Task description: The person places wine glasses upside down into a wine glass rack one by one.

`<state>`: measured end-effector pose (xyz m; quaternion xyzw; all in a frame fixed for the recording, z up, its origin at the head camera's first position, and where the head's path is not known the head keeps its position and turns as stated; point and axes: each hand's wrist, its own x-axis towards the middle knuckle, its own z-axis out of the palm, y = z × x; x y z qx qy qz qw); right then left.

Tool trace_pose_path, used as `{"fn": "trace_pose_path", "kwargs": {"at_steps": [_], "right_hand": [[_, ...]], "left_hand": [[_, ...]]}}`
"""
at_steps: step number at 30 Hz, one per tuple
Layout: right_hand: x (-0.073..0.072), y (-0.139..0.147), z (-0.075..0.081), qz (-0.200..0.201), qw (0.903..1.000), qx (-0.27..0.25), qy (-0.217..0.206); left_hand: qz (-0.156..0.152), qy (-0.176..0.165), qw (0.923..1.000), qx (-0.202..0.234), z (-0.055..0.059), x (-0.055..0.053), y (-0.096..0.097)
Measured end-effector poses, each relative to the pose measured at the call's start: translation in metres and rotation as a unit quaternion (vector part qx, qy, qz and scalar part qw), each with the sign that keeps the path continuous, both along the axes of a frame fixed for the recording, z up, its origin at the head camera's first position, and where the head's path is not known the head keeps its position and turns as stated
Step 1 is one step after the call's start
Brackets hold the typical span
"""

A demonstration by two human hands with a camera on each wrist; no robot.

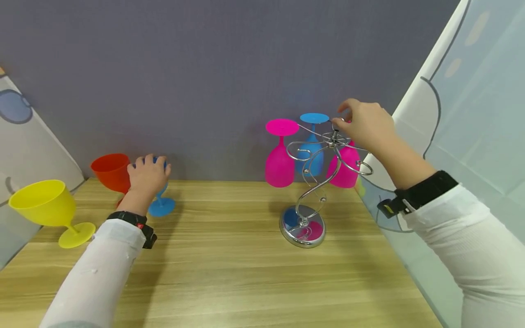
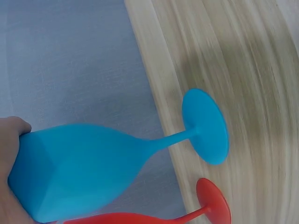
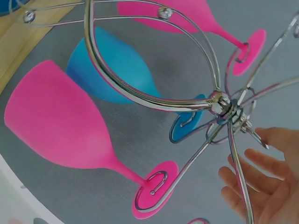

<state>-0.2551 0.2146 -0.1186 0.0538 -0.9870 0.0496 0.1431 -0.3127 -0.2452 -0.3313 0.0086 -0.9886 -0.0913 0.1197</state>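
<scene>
On the left of the table a blue plastic wine glass [image 2: 93, 163] stands upright on its foot. My left hand [image 1: 149, 175] comes over its top from above and grips the bowl at the rim. To the right is a chrome wine glass rack [image 1: 303, 193] with curled wire arms. A blue wine glass [image 1: 311, 157] and two pink ones, one left [image 1: 280, 166] and one right [image 1: 346, 166], hang upside down from it by their feet. My right hand [image 1: 369, 125] is at the rack's top loop, thumb right by the metal and fingers loosely bent, apart from the thumb.
A red wine glass [image 1: 111, 171] stands just left of my left hand, partly hidden by it. Nearer the front left is a yellow wine glass [image 1: 45, 202]. A grey panel [image 1: 205, 82] rises behind the wooden table [image 1: 229, 273], and patterned panels flank both sides.
</scene>
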Motion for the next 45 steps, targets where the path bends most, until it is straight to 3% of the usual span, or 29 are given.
{"fn": "trace_pose_path", "kwargs": {"at_steps": [8,15,19,22,26,30,34,37,42,45], "right_hand": [[0.015,0.009,0.002,0.052,0.9948,-0.087,0.001],[0.043,0.010,0.008,0.091,0.9880,-0.119,0.037],[0.064,0.005,0.006,0.131,0.9814,-0.126,0.062],[0.077,-0.001,-0.001,0.167,0.9732,-0.129,0.092],[0.085,-0.007,-0.015,0.232,0.9524,-0.137,0.143],[0.094,-0.010,-0.034,0.275,0.9332,-0.160,0.167],[0.101,-0.016,-0.058,0.313,0.9151,-0.143,0.210],[0.104,-0.025,-0.077,0.344,0.8967,-0.130,0.247],[0.110,-0.042,-0.106,0.388,0.8645,-0.172,0.269],[0.111,-0.051,-0.124,0.410,0.8492,-0.206,0.261]], "left_hand": [[0.005,0.003,0.9999,0.011,0.006,0.003,-0.004],[0.005,0.042,0.9989,0.019,0.012,0.010,-0.001],[0.007,0.081,0.9956,0.047,0.016,0.017,0.002],[0.008,0.107,0.9915,0.073,0.020,0.024,0.006],[0.007,0.137,0.9843,0.111,0.028,0.035,0.012],[0.002,0.173,0.9721,0.158,0.035,0.048,0.019],[-0.003,0.213,0.9539,0.212,0.039,0.062,0.024],[-0.005,0.255,0.9306,0.262,0.039,0.073,0.027],[-0.019,0.327,0.8710,0.367,0.035,0.090,0.034],[-0.031,0.349,0.8343,0.426,0.031,0.103,0.041]]}}
